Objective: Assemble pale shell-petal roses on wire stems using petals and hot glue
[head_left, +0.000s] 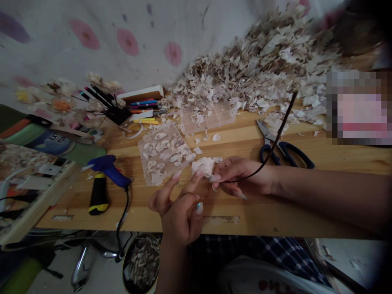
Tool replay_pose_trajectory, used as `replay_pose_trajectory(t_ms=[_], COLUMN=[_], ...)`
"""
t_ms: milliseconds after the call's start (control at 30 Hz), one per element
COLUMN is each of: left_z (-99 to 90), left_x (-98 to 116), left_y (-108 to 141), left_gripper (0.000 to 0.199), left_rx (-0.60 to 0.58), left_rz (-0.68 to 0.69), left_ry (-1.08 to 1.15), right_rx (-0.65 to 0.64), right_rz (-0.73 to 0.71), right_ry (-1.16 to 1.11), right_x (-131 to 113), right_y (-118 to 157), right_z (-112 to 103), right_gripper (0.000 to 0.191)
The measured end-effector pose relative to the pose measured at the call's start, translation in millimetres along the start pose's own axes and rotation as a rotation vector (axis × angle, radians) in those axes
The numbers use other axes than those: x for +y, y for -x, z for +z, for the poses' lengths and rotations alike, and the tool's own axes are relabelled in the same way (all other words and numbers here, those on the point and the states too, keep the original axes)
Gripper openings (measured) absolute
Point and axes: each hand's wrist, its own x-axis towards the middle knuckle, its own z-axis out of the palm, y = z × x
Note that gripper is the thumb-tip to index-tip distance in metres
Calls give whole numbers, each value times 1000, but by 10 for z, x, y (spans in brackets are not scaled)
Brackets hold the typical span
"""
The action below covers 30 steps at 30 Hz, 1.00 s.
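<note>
My right hand (pixel 241 175) pinches a thin dark stem (pixel 263 163) between thumb and finger; the stem curves up to the right. At its end, beside my fingertips, is a whitish flower (pixel 204 165) of thin petals. My left hand (pixel 180 208) is in front of it with the fingers apart, one fingertip at the flower's edge; whether it presses on it I cannot tell. Just beyond my left hand lies a clear plastic tray (pixel 142 163) of loose pale petals (pixel 167 153). Blue-handled scissors (pixel 283 151) lie behind my right wrist, blades slightly apart.
Pale dried flakes (pixel 245 69) are heaped along the wall. A second clear tray (pixel 214 118) sits before them. On the left are a blue glue gun (pixel 112 169), a black-and-yellow handle (pixel 99 194), pens (pixel 143 104) and a power strip (pixel 33 183). A bucket of flakes (pixel 141 261) stands below the table.
</note>
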Motion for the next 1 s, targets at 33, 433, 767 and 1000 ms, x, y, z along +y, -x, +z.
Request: replay_pose_trajectory(t_ms=[33, 433, 767, 1000], left_z=[3, -4, -32, -32], left_x=[1, -9, 19, 18], left_y=[0, 4, 13, 16], left_gripper=[12, 20, 24, 22], left_rx=[1, -33, -18, 2], left_rz=[-5, 68, 140, 157], left_ry=[-3, -111, -125, -110], right_rx=[-6, -122, -100, -131], right_rz=[2, 8, 17, 38], right_ry=[2, -73, -48, -58], right_x=[1, -27, -24, -24], right_y=[0, 9, 6, 11], right_z=[0, -20, -8, -19], right_gripper=[17, 14, 14, 12])
